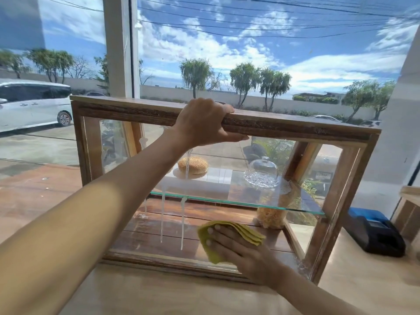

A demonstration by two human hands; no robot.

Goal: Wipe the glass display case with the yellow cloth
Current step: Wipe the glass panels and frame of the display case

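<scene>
A wooden-framed glass display case [295, 126] stands on a pale counter in front of a big window. My left hand [202, 123] grips the case's top wooden rail. My right hand [241, 251] presses a folded yellow cloth [247, 230] flat against the lower part of the front glass pane. White streaks of cleaning liquid [182, 223] run down the glass to the left of the cloth. Inside, a glass shelf [238, 201] carries a sesame bun [192, 165] and a small glass dome [261, 172]; a jar [271, 218] stands below the shelf.
A black and blue card machine [375, 233] lies on the counter [354, 287] right of the case. A wooden box edge [409, 212] shows at the far right. Behind the window, a white van [31, 103] is parked outside.
</scene>
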